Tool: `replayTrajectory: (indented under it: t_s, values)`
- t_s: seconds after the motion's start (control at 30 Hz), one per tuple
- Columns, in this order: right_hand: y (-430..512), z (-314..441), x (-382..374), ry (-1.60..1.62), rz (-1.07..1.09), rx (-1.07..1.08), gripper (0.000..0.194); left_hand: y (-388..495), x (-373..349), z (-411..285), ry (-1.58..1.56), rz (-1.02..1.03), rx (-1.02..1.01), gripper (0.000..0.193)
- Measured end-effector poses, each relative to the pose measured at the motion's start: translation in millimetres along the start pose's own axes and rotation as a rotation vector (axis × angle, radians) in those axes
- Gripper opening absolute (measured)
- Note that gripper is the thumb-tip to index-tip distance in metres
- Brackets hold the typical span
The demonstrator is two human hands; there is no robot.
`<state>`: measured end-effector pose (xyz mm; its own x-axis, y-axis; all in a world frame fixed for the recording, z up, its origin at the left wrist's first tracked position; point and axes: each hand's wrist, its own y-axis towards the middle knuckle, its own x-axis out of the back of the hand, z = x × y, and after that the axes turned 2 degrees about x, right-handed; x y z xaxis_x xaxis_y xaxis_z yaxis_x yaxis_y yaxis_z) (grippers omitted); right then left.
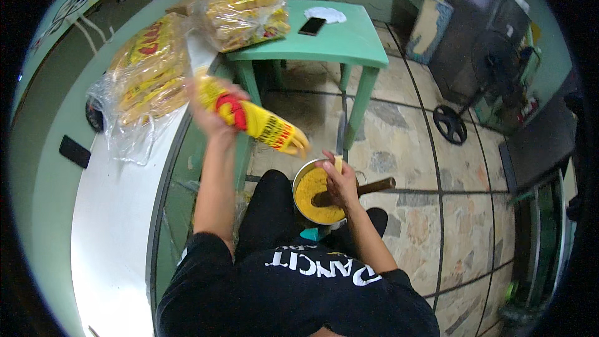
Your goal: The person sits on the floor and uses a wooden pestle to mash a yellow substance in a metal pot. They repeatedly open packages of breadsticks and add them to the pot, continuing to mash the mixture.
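Note:
My left hand (213,114) is shut around a yellow printed plastic packet (255,121), blurred by movement. Pale stick-like pieces show at the packet's lower right end. In my right hand (344,185) is a knife (341,133), gripped by its light handle with the blade pointing away from me. Below that hand, between my knees, a round metal pot (297,179) holds yellow crumbs (312,185). A dark wooden pestle (378,188) leans in the pot, its thick end in the crumbs and its handle past the right rim. My right hand partly hides the pestle; contact is unclear.
Clear plastic bags of yellow packets lie on the white counter (112,224) and green plastic table (337,42): one bag (149,70) left, another bag (248,16) beyond. Phones (312,26) lie on both surfaces. A pedestal fan (450,124) stands right on the tiled floor.

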<state>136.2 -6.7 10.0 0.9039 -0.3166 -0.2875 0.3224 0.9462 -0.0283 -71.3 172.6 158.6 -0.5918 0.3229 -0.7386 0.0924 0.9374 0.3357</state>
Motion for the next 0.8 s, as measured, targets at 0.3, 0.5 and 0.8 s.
replayTrajectory:
  t_s: [0.3,0.5,0.8]
  values:
    - [7,-22,-10,0.27,-0.22,0.056,0.05,-11,-27,118,-0.077,0.035,0.694,0.093]
    - [6,-31,-40,-0.016,-0.24,0.116,0.048,-39,8,162,0.002,0.062,0.654,0.079]
    - [8,-37,-20,-0.036,-0.194,0.223,0.052,-17,-3,142,-0.129,-0.017,0.769,0.087]
